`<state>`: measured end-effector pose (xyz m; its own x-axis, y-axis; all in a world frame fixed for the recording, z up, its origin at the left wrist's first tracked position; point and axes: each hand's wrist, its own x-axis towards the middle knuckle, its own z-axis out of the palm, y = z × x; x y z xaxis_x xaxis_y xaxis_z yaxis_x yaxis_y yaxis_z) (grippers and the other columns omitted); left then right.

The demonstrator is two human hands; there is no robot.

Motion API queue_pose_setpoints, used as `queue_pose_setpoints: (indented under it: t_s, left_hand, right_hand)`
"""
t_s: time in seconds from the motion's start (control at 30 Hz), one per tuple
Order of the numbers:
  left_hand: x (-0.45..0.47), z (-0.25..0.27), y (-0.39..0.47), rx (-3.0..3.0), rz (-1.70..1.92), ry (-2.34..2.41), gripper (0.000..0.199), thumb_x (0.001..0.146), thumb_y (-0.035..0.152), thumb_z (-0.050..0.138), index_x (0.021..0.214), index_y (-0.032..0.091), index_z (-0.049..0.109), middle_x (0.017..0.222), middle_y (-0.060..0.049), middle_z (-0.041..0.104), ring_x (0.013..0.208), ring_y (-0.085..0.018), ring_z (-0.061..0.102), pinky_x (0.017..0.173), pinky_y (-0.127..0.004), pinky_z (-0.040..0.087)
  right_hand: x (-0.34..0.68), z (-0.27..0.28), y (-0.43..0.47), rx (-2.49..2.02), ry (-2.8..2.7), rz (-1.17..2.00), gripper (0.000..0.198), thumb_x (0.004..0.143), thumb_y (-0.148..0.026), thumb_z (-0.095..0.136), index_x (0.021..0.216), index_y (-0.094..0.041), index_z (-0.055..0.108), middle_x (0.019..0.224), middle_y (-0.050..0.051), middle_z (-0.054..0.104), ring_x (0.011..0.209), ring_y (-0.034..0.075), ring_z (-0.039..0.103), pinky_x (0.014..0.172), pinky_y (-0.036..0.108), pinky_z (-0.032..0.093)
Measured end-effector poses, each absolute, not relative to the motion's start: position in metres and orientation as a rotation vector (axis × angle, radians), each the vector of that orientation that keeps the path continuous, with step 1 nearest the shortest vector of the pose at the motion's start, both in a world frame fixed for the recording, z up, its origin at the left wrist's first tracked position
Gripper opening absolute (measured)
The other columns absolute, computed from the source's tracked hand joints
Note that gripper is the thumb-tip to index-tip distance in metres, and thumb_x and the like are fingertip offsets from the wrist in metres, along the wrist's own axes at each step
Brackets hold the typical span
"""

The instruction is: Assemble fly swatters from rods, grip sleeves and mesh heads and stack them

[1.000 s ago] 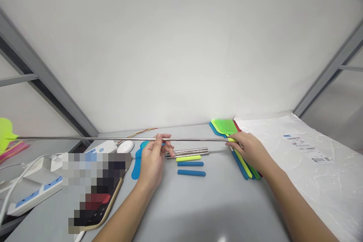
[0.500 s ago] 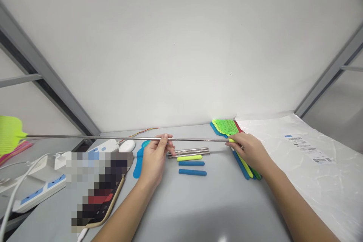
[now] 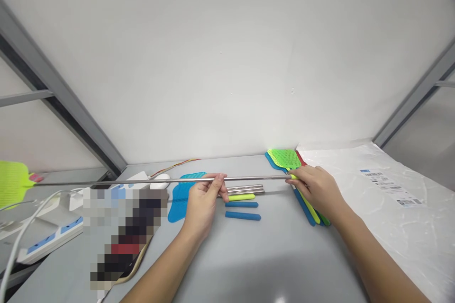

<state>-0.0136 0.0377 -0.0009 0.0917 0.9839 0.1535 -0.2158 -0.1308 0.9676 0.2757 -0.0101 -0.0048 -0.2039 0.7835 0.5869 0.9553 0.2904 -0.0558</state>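
Observation:
A fly swatter (image 3: 142, 182) with a long thin metal rod stretches level across the view, its yellow-green paddle (image 3: 13, 181) at the far left. My left hand (image 3: 206, 199) is closed on the rod near its middle, thumb on top. At the other end, my right hand (image 3: 314, 187) grips the short yellow-green handle, mostly hidden by the fingers. Beneath the rod lie several metal rods (image 3: 249, 189), a yellow-green handle (image 3: 242, 197) and two blue handles (image 3: 242, 216). Left of my left hand rests a blue swatter paddle (image 3: 180, 201), partly covered.
Several stacked swatters (image 3: 286, 158) in green, yellow and blue lie beside my right hand. White plastic packaging (image 3: 384, 218) covers the table's right side. On the left are a pixelated phone (image 3: 133, 251), power strips (image 3: 50, 241), cables and a white round device (image 3: 159, 182).
My left hand has slid right along the rod, toward the handle end. The swatter's paddle end has dipped lower. More of the blue paddle on the table shows.

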Motion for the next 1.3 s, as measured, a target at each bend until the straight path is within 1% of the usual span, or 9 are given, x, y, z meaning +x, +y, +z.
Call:
queue_pose_setpoints:
  t_s: [0.17, 0.43, 0.7, 0.77, 0.83, 0.93, 1.03, 1.1, 1.3]
  left_hand:
    - [-0.005, 0.001, 0.028, 1.263, 1.257, 0.901, 0.026, 0.084, 0.041, 0.063, 0.081, 0.015, 0.065, 0.063, 0.001, 0.059, 0.052, -0.010, 0.055, 0.060, -0.025, 0.046]
    - [0.012, 0.000, 0.010, 1.300, 1.157, 0.883, 0.025, 0.082, 0.040, 0.065, 0.083, 0.015, 0.066, 0.059, 0.001, 0.060, 0.045, -0.009, 0.051, 0.051, -0.025, 0.042]
    - [0.003, 0.006, 0.014, 1.340, 1.160, 0.862, 0.036, 0.083, 0.049, 0.061, 0.097, 0.016, 0.067, 0.065, 0.000, 0.062, 0.046, -0.011, 0.052, 0.054, -0.027, 0.043]
    - [-0.006, 0.011, 0.018, 1.389, 1.218, 0.862, 0.037, 0.087, 0.051, 0.053, 0.090, 0.017, 0.066, 0.063, 0.000, 0.060, 0.048, -0.012, 0.054, 0.059, -0.028, 0.044]
    - [-0.014, 0.014, 0.025, 1.434, 1.262, 0.882, 0.037, 0.089, 0.050, 0.051, 0.074, 0.018, 0.060, 0.057, 0.001, 0.053, 0.049, -0.011, 0.052, 0.058, -0.026, 0.042]
    - [-0.024, 0.015, 0.037, 1.341, 1.334, 0.878, 0.044, 0.088, 0.049, 0.051, 0.057, 0.019, 0.041, 0.051, 0.005, 0.033, 0.044, -0.009, 0.037, 0.046, -0.023, 0.030]
    - [-0.029, 0.014, 0.045, 1.210, 1.337, 0.874, 0.047, 0.087, 0.048, 0.053, 0.056, 0.020, 0.032, 0.054, 0.007, 0.019, 0.044, -0.008, 0.023, 0.042, -0.022, 0.019]
    - [-0.030, 0.014, 0.046, 1.234, 1.263, 0.880, 0.047, 0.087, 0.048, 0.053, 0.057, 0.021, 0.029, 0.055, 0.007, 0.017, 0.046, -0.008, 0.021, 0.043, -0.023, 0.017]
    - [-0.033, 0.015, 0.045, 1.352, 1.118, 0.863, 0.049, 0.085, 0.049, 0.055, 0.054, 0.022, 0.028, 0.052, 0.006, 0.022, 0.049, -0.010, 0.022, 0.048, -0.026, 0.022]
  right_hand:
    - [0.248, -0.002, -0.014, -1.484, -2.118, -0.459, 0.025, 0.097, -0.036, 0.044, 0.091, -0.019, 0.062, 0.079, 0.003, 0.068, 0.072, 0.016, 0.059, 0.067, 0.030, 0.032]
    - [0.208, -0.008, -0.018, -1.440, -2.174, -0.422, 0.031, 0.099, -0.037, 0.040, 0.083, -0.020, 0.061, 0.068, 0.003, 0.064, 0.061, 0.015, 0.055, 0.059, 0.029, 0.029]
    - [0.214, -0.007, -0.019, -1.460, -2.138, -0.326, 0.030, 0.098, -0.039, 0.039, 0.085, -0.021, 0.061, 0.069, 0.002, 0.064, 0.062, 0.015, 0.055, 0.058, 0.028, 0.029]
    - [0.223, -0.008, -0.018, -1.470, -2.119, -0.305, 0.029, 0.098, -0.038, 0.040, 0.085, -0.021, 0.061, 0.071, 0.002, 0.065, 0.063, 0.015, 0.055, 0.059, 0.028, 0.030]
    - [0.231, -0.009, -0.017, -1.484, -2.100, -0.288, 0.028, 0.097, -0.038, 0.042, 0.085, -0.021, 0.061, 0.072, 0.002, 0.066, 0.064, 0.015, 0.056, 0.059, 0.028, 0.030]
    - [0.242, -0.008, -0.016, -1.499, -2.101, -0.272, 0.027, 0.096, -0.038, 0.043, 0.085, -0.021, 0.061, 0.074, 0.002, 0.066, 0.065, 0.015, 0.056, 0.060, 0.027, 0.031]
    - [0.248, -0.007, -0.016, -1.520, -2.110, -0.255, 0.029, 0.096, -0.040, 0.043, 0.083, -0.021, 0.061, 0.073, 0.002, 0.066, 0.065, 0.015, 0.056, 0.059, 0.027, 0.031]
    - [0.249, -0.005, -0.016, -1.541, -2.108, -0.244, 0.030, 0.096, -0.040, 0.042, 0.083, -0.021, 0.060, 0.073, 0.002, 0.066, 0.065, 0.015, 0.056, 0.059, 0.027, 0.031]
    - [0.252, -0.003, -0.016, -1.552, -2.102, -0.243, 0.031, 0.097, -0.041, 0.041, 0.081, -0.021, 0.060, 0.072, 0.002, 0.065, 0.064, 0.015, 0.055, 0.058, 0.028, 0.031]
